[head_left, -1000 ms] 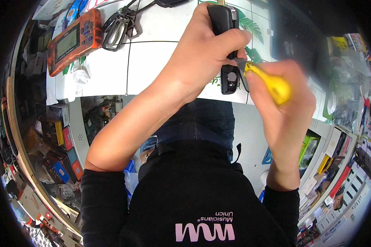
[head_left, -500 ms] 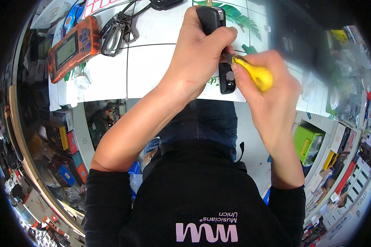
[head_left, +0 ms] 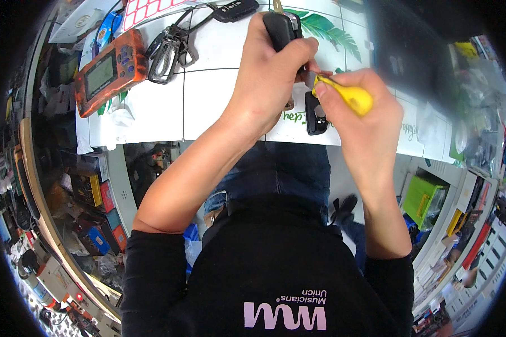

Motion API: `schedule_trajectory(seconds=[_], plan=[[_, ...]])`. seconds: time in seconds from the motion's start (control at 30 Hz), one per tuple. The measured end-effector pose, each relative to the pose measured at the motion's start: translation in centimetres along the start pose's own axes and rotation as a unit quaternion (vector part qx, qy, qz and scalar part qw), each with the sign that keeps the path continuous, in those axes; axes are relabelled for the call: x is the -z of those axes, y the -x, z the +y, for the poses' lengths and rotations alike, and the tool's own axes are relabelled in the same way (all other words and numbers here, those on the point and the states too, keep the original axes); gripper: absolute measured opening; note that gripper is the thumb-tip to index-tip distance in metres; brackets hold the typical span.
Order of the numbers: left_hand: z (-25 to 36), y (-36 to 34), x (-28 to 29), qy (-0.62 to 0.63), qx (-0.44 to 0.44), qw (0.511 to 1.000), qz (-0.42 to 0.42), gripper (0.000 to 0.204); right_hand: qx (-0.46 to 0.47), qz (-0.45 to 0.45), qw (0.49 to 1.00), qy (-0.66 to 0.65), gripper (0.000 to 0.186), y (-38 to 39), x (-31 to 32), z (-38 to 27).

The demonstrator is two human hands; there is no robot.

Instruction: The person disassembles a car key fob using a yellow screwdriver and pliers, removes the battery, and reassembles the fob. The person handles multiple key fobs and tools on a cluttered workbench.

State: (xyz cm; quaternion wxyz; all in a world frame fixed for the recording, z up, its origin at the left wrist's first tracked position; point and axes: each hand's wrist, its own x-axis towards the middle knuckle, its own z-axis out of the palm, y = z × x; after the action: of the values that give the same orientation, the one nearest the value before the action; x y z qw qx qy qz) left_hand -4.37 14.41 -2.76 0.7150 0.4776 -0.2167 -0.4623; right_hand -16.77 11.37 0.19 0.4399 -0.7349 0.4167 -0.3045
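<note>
My left hand [head_left: 258,81] is closed round a black car key fob [head_left: 279,32], whose brass-coloured blade points away from me. In my right hand [head_left: 371,121] is a yellow-handled tool [head_left: 355,98]. Its short, flat metal blade meets the near end of the fob, by my left fingers; the exact contact is hidden. On the table just below both hands lies a second black key-fob part [head_left: 316,126], partly covered by my right hand. A small brownish thing [head_left: 290,104] shows beside my left wrist, too little of it to name.
An orange-and-black handheld device with a screen [head_left: 102,78] lies at the left of the white table [head_left: 213,112]. Near it are a bunch of keys and fobs [head_left: 166,56] and another black fob [head_left: 236,10]. A dark panel [head_left: 416,50] stands at the right.
The view has shifted slightly, so the table things sit a little further right and lower. Both hands keep their grips, and the tool's blade is still at the fob.
</note>
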Motion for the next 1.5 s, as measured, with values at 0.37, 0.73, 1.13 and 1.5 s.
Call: schedule_trajectory(seconds=[0.37,0.73,1.13,1.5], plan=[[1.0,0.6,0.8,0.039,-0.009,0.993,-0.110,0.039,0.064,0.011,0.996,0.061,0.014,-0.5,1.4,-3.6],[1.6,1.0,0.5,-0.024,-0.015,0.991,-0.134,0.041,0.060,0.002,0.998,0.032,0.013,-0.1,1.8,-3.9],[1.8,0.9,0.7,-0.138,0.020,0.974,-0.176,0.036,0.241,-0.046,0.949,0.199,0.019,-0.8,2.7,-2.8],[2.3,0.9,0.2,-0.091,-0.007,0.980,-0.179,0.032,0.201,-0.070,0.964,0.159,0.018,-1.3,3.6,-3.2]])
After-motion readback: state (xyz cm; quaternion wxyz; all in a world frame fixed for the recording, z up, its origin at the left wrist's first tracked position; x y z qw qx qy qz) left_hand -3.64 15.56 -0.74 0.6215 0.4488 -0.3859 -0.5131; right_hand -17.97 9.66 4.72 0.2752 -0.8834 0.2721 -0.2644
